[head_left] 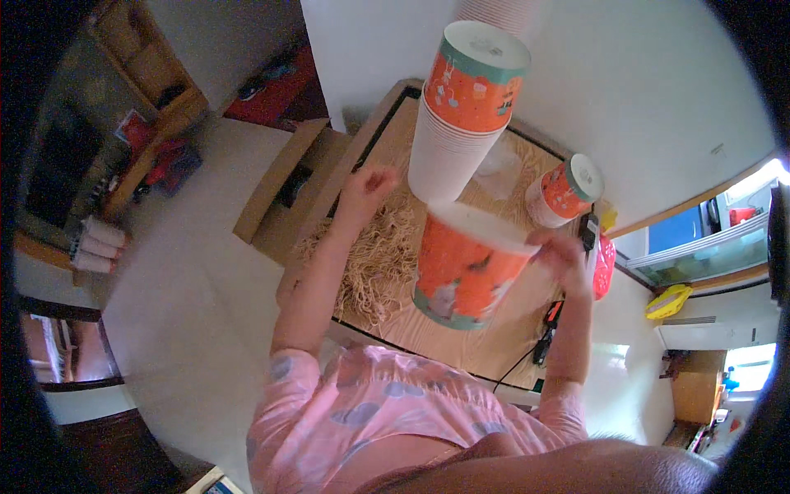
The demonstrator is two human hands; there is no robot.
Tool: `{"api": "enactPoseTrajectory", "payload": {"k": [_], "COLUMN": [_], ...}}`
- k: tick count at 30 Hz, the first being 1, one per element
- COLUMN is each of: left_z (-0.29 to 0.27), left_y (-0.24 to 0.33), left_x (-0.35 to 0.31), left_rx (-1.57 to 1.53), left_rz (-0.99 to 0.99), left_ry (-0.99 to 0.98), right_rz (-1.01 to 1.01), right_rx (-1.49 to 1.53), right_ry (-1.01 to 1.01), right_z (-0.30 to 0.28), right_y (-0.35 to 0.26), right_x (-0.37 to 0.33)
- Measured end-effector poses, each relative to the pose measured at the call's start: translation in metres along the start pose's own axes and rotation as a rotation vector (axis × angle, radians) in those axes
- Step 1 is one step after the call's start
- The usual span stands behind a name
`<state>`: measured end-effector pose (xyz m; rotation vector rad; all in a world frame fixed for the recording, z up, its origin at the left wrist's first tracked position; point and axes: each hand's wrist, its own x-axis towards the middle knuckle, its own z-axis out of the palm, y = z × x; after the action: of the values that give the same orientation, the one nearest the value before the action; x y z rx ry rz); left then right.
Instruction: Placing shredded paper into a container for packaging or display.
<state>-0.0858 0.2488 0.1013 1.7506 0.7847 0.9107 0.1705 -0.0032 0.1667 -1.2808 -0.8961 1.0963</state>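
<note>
My right hand [562, 255] grips the rim of an orange paper bucket [469, 267] with a green band round its bottom and a white inside. The bucket is held upright, a little tilted, above the wooden table and is slightly blurred. My left hand [370, 191] hovers to the left of it with fingers curled; whether anything small is in them I cannot make out. Below that hand lies a tangled heap of tan strings [377, 259]. Behind the bucket rises a tall stack of upturned paper buckets [448, 152], the top one orange and green.
A shorter upturned stack of buckets [564, 193] stands at the table's right. A black and orange tool [550, 329] with a cord lies on the wooden table [502, 362] near its right edge. An open cardboard box [284, 193] adjoins the left side. A white wall [642, 107] closes the back.
</note>
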Motion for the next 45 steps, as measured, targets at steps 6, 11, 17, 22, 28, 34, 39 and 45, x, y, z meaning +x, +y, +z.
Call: {"api": "enactPoseTrajectory", "payload": {"k": [6, 11, 17, 22, 28, 34, 39, 45], "left_z": [0.018, 0.044, 0.08, 0.06, 0.078, 0.122, 0.186, 0.186], "left_y": [-0.162, -0.167, -0.18, -0.228, -0.032, 0.091, 0.046, 0.032], "left_x": [-0.122, -0.13, -0.087, -0.063, -0.03, -0.134, -0.226, -0.256], "left_rx": [-0.04, 0.378, 0.762, 0.844, -0.104, -0.027, 0.045, 0.106], "left_rz": [-0.287, -0.225, 0.088, -0.088, 0.071, 0.221, 0.204, -0.028], "left_ry": [0.186, 0.101, 0.164, -0.094, 0.25, -0.033, -0.231, -0.279], "right_rz": [-0.058, -0.078, 0.044, -0.101, 0.001, 0.043, 0.111, 0.243], "right_rx": [-0.741, -0.89, -0.841, -0.797, -0.677, 0.004, 0.394, 0.418], "right_ry": [0.011, 0.154, 0.196, 0.296, 0.393, 0.334, 0.398, 0.403], "right_z": [-0.003, -0.004, -0.01, -0.015, -0.04, 0.032, 0.053, 0.032], "right_y": [0.149, 0.17, 0.159, 0.14, 0.144, 0.116, 0.142, 0.155], "right_x": [-0.077, -0.106, -0.119, -0.128, -0.167, -0.151, -0.141, -0.153]}}
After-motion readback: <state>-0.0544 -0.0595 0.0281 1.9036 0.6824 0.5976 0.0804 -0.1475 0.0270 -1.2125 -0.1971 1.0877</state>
